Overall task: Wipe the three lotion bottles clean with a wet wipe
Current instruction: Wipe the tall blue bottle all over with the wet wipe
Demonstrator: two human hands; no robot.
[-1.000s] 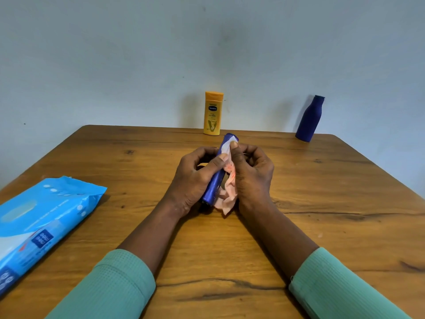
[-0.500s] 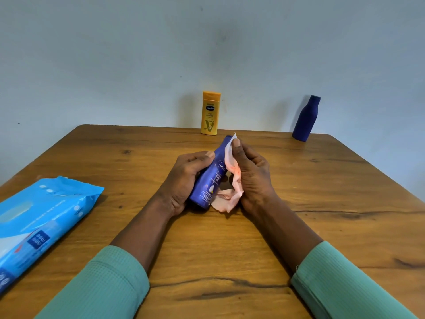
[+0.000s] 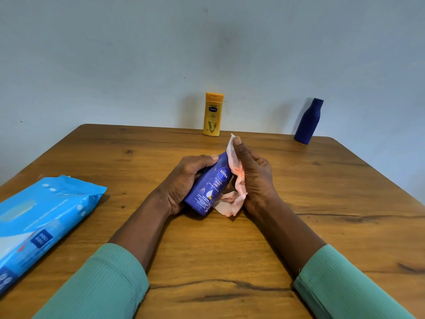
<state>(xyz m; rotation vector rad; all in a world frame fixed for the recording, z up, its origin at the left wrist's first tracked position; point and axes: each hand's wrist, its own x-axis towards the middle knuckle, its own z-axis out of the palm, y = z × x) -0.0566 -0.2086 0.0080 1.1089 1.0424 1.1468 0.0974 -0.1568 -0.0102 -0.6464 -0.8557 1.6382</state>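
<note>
My left hand [image 3: 184, 180] grips a blue Nivea lotion bottle [image 3: 210, 187], tilted with its label facing me and its base resting on the wooden table [image 3: 322, 203]. My right hand [image 3: 255, 178] holds a pale pink wet wipe [image 3: 233, 171] against the bottle's right side and top, fingers fairly straight; the wipe's tail hangs to the table. A yellow lotion bottle [image 3: 213, 114] stands upright at the table's far edge. A dark blue bottle [image 3: 308, 122] stands at the far right corner.
A blue pack of wet wipes [image 3: 39, 224] lies on the table at the left, close to the edge. A pale wall rises right behind the table's far edge. Bare wood lies to the right of my hands.
My left hand has turned the Nivea bottle so that its label faces me. The right hand's fingers have straightened and slid the wipe up along the bottle's right side.
</note>
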